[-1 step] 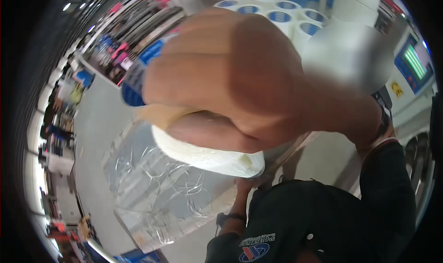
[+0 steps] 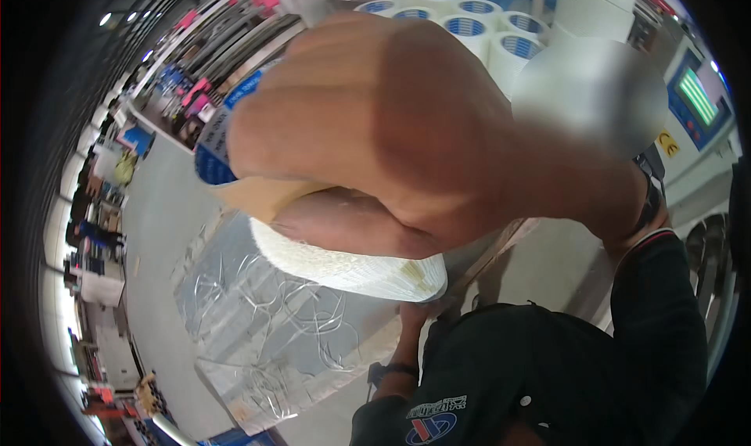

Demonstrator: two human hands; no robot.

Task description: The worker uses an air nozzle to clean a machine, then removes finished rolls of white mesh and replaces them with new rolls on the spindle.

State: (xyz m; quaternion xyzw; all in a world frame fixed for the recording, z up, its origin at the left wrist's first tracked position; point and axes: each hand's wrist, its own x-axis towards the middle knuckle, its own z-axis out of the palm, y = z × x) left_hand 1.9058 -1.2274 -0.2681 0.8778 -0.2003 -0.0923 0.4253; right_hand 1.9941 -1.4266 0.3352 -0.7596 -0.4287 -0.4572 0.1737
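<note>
Close in front of me, my right hand (image 2: 368, 125) is wrapped around the core of a white roll of mesh-like material (image 2: 344, 270). The fingers are closed, with the thumb along the roll's near side. Past the knuckles shows the tan cardboard core with its blue and white printed lining (image 2: 215, 152). Much of the roll is hidden behind this hand. My left hand (image 2: 413, 313) is lower down, by the bottom end of the roll. Its fingers are out of sight behind the roll, so their grip does not show.
Several white rolls with blue-lined cores (image 2: 465, 27) stand at the back. Beneath the held roll, a grey sheet-covered surface (image 2: 258, 305) carries loose clear strands. A machine panel with a lit screen (image 2: 702, 102) is at right. A rack (image 2: 235, 66) stands at back left.
My right hand and the roll have shifted slightly left. More of the core's printed lining shows beside the knuckles. My left hand stays at the roll's lower end.
</note>
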